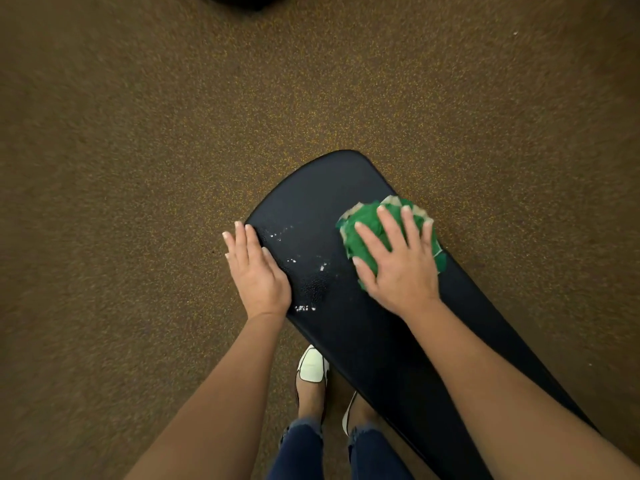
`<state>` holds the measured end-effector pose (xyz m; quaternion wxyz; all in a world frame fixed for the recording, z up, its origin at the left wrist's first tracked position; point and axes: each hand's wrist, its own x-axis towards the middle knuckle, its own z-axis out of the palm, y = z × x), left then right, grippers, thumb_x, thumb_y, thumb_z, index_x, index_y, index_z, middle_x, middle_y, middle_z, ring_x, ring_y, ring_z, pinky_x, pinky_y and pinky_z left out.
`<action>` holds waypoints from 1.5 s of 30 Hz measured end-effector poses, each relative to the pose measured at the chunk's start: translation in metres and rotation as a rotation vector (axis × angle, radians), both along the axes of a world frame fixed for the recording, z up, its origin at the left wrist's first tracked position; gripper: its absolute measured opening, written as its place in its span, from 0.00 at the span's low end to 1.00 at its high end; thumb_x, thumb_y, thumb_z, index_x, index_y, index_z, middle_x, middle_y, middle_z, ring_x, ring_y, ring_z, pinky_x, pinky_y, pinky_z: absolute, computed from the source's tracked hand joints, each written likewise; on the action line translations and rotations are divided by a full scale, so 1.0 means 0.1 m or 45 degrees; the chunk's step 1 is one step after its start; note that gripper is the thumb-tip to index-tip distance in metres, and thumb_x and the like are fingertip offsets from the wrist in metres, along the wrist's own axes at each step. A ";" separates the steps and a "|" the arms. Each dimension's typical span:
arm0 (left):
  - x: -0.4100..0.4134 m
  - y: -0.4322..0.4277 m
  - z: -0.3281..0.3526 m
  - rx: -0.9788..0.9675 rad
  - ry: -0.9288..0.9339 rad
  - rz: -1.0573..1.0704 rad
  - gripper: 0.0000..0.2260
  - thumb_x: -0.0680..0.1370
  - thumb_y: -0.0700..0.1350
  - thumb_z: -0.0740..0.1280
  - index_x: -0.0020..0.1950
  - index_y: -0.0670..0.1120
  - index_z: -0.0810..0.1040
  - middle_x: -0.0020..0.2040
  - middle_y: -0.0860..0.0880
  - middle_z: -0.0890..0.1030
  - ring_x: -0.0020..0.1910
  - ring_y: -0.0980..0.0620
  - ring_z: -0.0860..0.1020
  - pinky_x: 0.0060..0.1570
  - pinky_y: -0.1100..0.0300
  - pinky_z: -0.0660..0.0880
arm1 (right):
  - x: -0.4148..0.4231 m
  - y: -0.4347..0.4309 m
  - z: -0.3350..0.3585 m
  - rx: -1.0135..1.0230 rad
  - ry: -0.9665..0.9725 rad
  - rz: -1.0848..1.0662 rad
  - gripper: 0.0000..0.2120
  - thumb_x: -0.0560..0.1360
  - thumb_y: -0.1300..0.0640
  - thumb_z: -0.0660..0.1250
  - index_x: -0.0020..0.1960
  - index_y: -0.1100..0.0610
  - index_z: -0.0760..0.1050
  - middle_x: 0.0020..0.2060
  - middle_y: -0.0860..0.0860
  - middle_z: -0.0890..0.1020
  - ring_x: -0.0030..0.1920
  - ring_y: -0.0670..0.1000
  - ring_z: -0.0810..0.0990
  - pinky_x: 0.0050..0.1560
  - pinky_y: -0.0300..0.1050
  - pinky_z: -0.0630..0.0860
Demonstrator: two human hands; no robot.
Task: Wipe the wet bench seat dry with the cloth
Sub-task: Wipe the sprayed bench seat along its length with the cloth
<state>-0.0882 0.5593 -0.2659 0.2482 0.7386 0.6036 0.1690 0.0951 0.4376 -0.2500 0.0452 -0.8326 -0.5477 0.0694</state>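
Two hands at work over one long dark bench seat [349,327], stretching from under both forearms out past the fingertips to a rounded end. Firm and smooth-looking, with a fine pebbled skin; likely slick where wet, so worth steady pressure rather than quick flicks. Below and around it, brown speckled floor [138,133] on every side of the hands.

Left hand [258,271] flat and spread, palm down on the near-left edge of the seat, holding nothing, seemingly bracing. Right hand [398,261] also spread wide, fingers splayed, pressing down on a bunched green cloth [360,237] at the seat's right side, well apart from the left hand. Pressed rather than gripped: no fingers curled under it.

Cloth soft, light and crumpled, pale edging showing beyond the fingertips; best kept under the flat palm and fingers, bunched thick, so as not to slide out from under on the slick surface.

Between the two hands, nearer the left, a patch of water droplets [304,271] glinting on the seat, not yet wiped. Probably the next stretch to cover, sweeping the cloth leftward toward the bracing hand.
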 end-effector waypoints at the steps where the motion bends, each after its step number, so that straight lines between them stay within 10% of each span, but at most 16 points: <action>1: 0.01 0.00 -0.01 -0.007 -0.008 0.010 0.22 0.81 0.41 0.51 0.75 0.38 0.59 0.77 0.44 0.57 0.77 0.44 0.48 0.74 0.52 0.43 | -0.05 0.11 0.01 -0.008 -0.004 -0.123 0.26 0.77 0.42 0.57 0.72 0.49 0.67 0.73 0.57 0.65 0.74 0.67 0.57 0.71 0.67 0.48; 9: -0.01 0.01 -0.06 0.020 -0.049 -0.003 0.22 0.81 0.41 0.51 0.75 0.38 0.60 0.77 0.44 0.58 0.77 0.42 0.49 0.74 0.51 0.45 | -0.08 -0.01 0.05 0.011 0.090 0.513 0.24 0.77 0.46 0.59 0.72 0.48 0.68 0.73 0.55 0.67 0.73 0.62 0.62 0.72 0.61 0.59; 14: 0.00 0.00 -0.09 0.036 -0.052 0.004 0.21 0.81 0.41 0.50 0.74 0.37 0.61 0.76 0.43 0.59 0.76 0.43 0.50 0.74 0.51 0.46 | -0.12 0.54 0.05 0.038 0.040 -0.104 0.25 0.78 0.46 0.53 0.72 0.53 0.68 0.72 0.57 0.67 0.73 0.66 0.61 0.71 0.65 0.56; 19: -0.05 0.02 -0.12 0.053 -0.090 -0.035 0.22 0.80 0.42 0.49 0.73 0.37 0.62 0.76 0.42 0.60 0.76 0.43 0.50 0.74 0.52 0.47 | -0.63 0.35 0.03 0.067 0.187 0.499 0.23 0.78 0.49 0.56 0.71 0.54 0.69 0.73 0.54 0.68 0.73 0.60 0.62 0.72 0.59 0.59; 26: -0.03 0.01 -0.11 0.070 -0.132 -0.018 0.22 0.81 0.42 0.50 0.73 0.36 0.63 0.75 0.41 0.62 0.76 0.41 0.52 0.74 0.47 0.50 | -0.55 0.70 0.07 0.032 0.098 0.032 0.25 0.78 0.48 0.53 0.72 0.55 0.67 0.73 0.55 0.66 0.74 0.63 0.60 0.72 0.62 0.57; 31: -0.05 0.01 -0.14 0.091 -0.171 -0.023 0.22 0.80 0.42 0.51 0.73 0.36 0.63 0.75 0.41 0.62 0.75 0.45 0.51 0.74 0.50 0.49 | -0.37 0.49 0.03 -0.021 0.089 0.672 0.25 0.78 0.48 0.55 0.73 0.54 0.67 0.74 0.53 0.66 0.74 0.60 0.61 0.73 0.59 0.57; 37: -0.02 0.00 -0.16 0.041 -0.271 0.120 0.22 0.81 0.41 0.51 0.73 0.35 0.61 0.75 0.39 0.60 0.75 0.44 0.50 0.75 0.57 0.46 | -0.47 0.99 0.07 -0.040 0.049 0.124 0.27 0.78 0.46 0.50 0.73 0.55 0.66 0.74 0.55 0.66 0.74 0.63 0.59 0.72 0.62 0.54; 42: -0.04 -0.02 -0.14 0.001 -0.317 0.093 0.24 0.79 0.43 0.48 0.74 0.35 0.59 0.75 0.42 0.57 0.75 0.44 0.50 0.74 0.60 0.44 | -0.58 0.71 0.07 -0.046 0.140 0.743 0.25 0.78 0.47 0.53 0.72 0.54 0.68 0.73 0.53 0.68 0.74 0.59 0.61 0.73 0.57 0.56; 45: -0.03 -0.02 -0.13 0.018 -0.330 0.096 0.23 0.81 0.44 0.48 0.74 0.34 0.59 0.75 0.44 0.56 0.75 0.42 0.50 0.75 0.59 0.45 | -0.34 0.82 0.04 -0.028 0.078 0.539 0.26 0.78 0.48 0.51 0.72 0.56 0.69 0.72 0.53 0.68 0.74 0.59 0.62 0.72 0.60 0.56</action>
